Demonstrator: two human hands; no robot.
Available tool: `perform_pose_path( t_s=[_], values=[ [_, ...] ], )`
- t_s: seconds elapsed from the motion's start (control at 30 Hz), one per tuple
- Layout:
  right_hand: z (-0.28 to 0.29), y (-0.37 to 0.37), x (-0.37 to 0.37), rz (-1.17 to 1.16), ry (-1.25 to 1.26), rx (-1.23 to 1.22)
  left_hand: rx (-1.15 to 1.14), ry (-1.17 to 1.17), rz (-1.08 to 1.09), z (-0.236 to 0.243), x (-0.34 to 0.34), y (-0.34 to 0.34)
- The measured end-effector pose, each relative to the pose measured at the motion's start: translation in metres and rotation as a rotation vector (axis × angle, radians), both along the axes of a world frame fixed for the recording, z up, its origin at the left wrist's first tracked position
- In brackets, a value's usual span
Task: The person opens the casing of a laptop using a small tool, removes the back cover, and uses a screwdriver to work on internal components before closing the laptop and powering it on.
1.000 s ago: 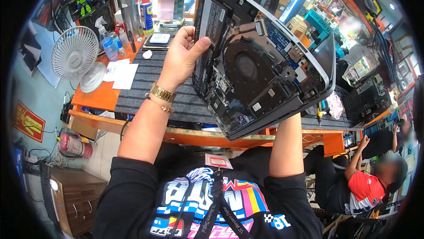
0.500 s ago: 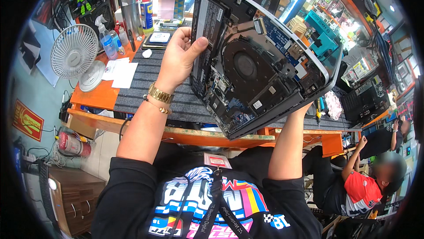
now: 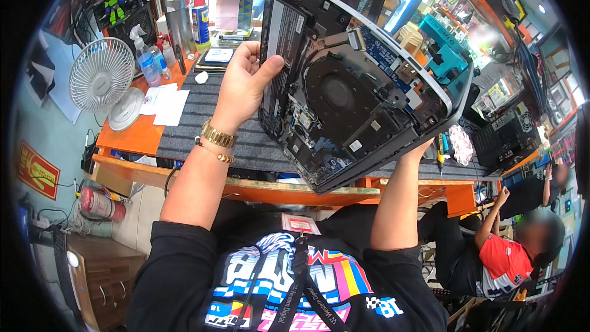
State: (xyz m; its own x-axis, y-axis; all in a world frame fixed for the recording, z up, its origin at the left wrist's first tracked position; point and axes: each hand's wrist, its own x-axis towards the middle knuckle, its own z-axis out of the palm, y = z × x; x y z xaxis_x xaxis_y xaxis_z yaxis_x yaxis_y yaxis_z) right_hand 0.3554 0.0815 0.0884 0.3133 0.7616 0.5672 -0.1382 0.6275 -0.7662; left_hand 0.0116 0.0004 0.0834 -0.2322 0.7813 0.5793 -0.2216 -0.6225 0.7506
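A laptop with its bottom cover off is raised and tilted above the workbench, its insides facing me. Inside it are a round fan, a long black battery along the left edge and a blue circuit board. My left hand grips the left edge, thumb over the battery side and fingers curled behind. Under the lower right edge is my right hand; its fingers are hidden behind the laptop, whose weight seems to rest there.
A striped grey mat covers the orange bench. At left stand a white fan, a spray bottle and a blue spray can. A screwdriver and crumpled cloth lie at right. A person in red sits at far right.
The laptop and both hands have shifted slightly left in the picture. The grip looks the same.
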Motion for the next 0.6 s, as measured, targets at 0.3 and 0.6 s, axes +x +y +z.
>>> perform_pose_path(
  t_s=[0.3, 0.6],
  values=[
    [-0.010, 0.022, 0.000, 0.052, 0.032, -0.027, -0.023, 0.007, 0.004, 0.000, -0.004, -0.004],
    [-0.013, 0.020, 0.007, 0.035, -0.042, 0.033, -0.017, 0.026, 0.015, 0.001, 0.000, -0.005]
  ],
)
